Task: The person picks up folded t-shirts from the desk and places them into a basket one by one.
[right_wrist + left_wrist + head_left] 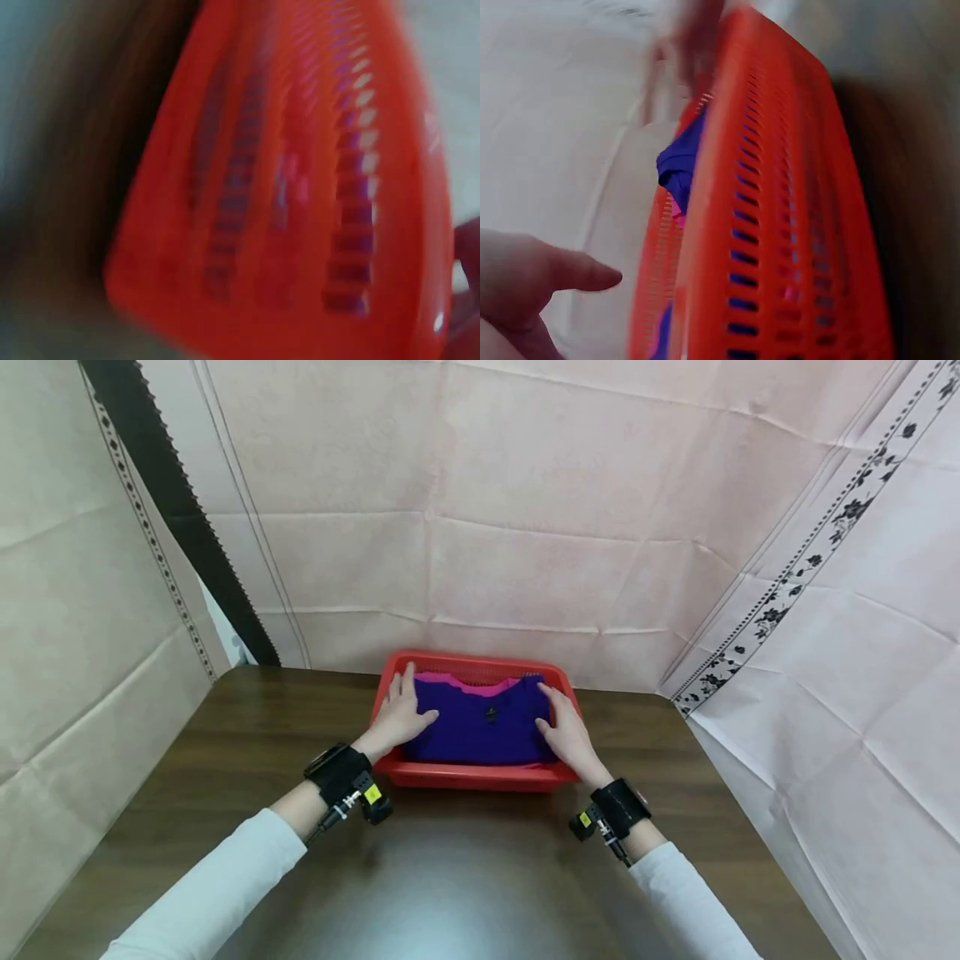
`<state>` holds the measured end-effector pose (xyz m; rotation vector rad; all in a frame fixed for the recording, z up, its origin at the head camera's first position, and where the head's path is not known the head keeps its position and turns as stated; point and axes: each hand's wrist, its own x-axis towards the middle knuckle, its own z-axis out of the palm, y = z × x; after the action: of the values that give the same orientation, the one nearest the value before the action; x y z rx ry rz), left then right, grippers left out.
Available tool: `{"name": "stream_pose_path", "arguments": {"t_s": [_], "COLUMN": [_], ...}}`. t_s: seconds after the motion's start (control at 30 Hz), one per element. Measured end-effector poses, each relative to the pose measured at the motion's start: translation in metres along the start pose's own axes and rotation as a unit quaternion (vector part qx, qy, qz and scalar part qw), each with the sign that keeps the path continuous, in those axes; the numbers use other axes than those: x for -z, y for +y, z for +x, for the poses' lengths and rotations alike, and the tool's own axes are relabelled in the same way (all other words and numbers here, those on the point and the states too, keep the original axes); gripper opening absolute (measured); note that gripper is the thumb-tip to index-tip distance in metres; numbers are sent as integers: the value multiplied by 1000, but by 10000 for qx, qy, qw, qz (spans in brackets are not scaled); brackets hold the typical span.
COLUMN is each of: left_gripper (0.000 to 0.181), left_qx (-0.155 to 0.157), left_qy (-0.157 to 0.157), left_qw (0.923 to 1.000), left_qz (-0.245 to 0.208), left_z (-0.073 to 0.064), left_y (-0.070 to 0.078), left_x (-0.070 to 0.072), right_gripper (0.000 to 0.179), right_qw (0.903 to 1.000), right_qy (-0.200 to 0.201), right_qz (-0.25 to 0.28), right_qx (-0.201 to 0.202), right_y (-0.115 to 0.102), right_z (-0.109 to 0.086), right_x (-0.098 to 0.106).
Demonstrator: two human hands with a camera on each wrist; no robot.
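A red slotted plastic basket [465, 775] stands at the back of the table. Inside lies a folded dark blue shirt [472, 735] with a small dark mark near its neckline. Pink cloth [487, 687] shows behind that neckline. My left hand [397, 717] is over the basket's left side, thumb spread from extended fingers, beside the shirt. On the other side, my right hand [566, 731] has its fingers extended by the shirt's right edge. Contact with the cloth is unclear. The left wrist view shows the left thumb [585, 271] apart from the basket wall. The right wrist view is blurred.
The brown wooden table [315, 877] carries the basket close to its back edge. A pale creased cloth [555, 527] hangs behind it, and more cloth hangs at both sides. Each wrist wears a black camera strap [621, 807].
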<state>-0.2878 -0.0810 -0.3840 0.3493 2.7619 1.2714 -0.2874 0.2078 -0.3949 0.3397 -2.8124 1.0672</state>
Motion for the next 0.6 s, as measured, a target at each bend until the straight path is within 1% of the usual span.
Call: {"name": "stream_pose_path", "arguments": {"t_s": [0.03,0.07,0.1,0.13,0.17,0.2,0.23,0.27,0.3,0.37,0.4,0.43,0.47,0.5,0.6], "left_gripper": [83,81,78,76,76,76,77,77,77,76,75,75,74,74,75], "left_qx": [-285,-482,-632,-712,-719,-639,-485,-366,-256,-91,-45,-4,32,63,98], "left_qy": [92,88,-31,-272,-584,-922,-1261,-1580,-1858,-2307,-2482,-2628,-2760,-2855,-3033], "left_qw": [9978,9927,9867,9808,9750,9695,9647,9577,9499,9355,9287,9230,9176,9143,9060], "left_qz": [599,1102,1498,1795,2020,2179,2262,2377,2501,2674,2755,2811,2861,2872,2951], "left_z": [0,0,1,2,3,3,3,4,4,3,2,1,1,1,3], "left_y": [4,7,9,11,11,10,9,6,3,-3,-6,-8,-9,-10,-11], "left_x": [-1,-2,-3,-5,-6,-8,-9,-10,-11,-14,-15,-16,-17,-18,-19], "right_gripper": [60,59,60,61,63,67,70,72,73,73,73,73,69,69,68], "right_qw": [9974,9923,9874,9834,9786,9722,9652,9577,9482,9324,9264,9232,9159,9124,9105], "right_qy": [-17,-139,-410,-751,-1134,-1535,-1893,-2225,-2519,-2945,-3096,-3195,-3346,-3424,-3517], "right_qz": [-566,-956,-1187,-1327,-1467,-1616,-1737,-1808,-1935,-2076,-2108,-2084,-2183,-2205,-2122], "right_qx": [440,777,960,984,891,716,491,244,31,-276,-378,-456,-394,-406,-473], "right_y": [-1,-2,-3,-3,-3,-3,-3,-2,-2,-1,0,0,1,2,4], "right_z": [1,1,2,3,4,5,5,5,4,2,0,-1,-2,-3,-3], "right_x": [0,1,1,0,-2,-4,-6,-9,-12,-17,-20,-22,-23,-24,-26]}}
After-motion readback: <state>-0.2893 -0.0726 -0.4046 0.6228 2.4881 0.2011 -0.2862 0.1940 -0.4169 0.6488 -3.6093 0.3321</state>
